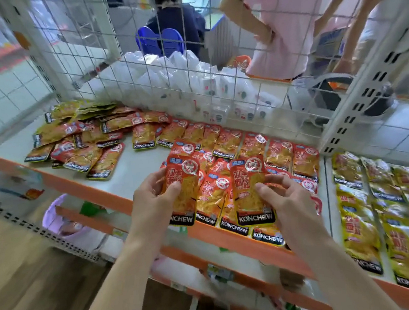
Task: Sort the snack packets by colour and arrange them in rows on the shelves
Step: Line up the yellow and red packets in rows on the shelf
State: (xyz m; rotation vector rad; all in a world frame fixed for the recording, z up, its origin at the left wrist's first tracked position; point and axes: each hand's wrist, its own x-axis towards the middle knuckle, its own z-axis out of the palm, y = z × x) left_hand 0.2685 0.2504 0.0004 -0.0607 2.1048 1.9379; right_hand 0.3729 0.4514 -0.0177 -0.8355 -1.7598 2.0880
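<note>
I have one red packet pinched in my left hand and another red packet pinched in my right hand, both just above the red rows on the shelf. I judge placing is under way: next, lay them into the front row, then tackle the unsorted heap at left.

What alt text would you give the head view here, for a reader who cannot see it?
A person's left hand and right hand each hold a red snack packet over rows of red packets on an orange-edged shelf. A loose pile of mixed packets lies at left; yellow packets fill the next shelf at right.
</note>
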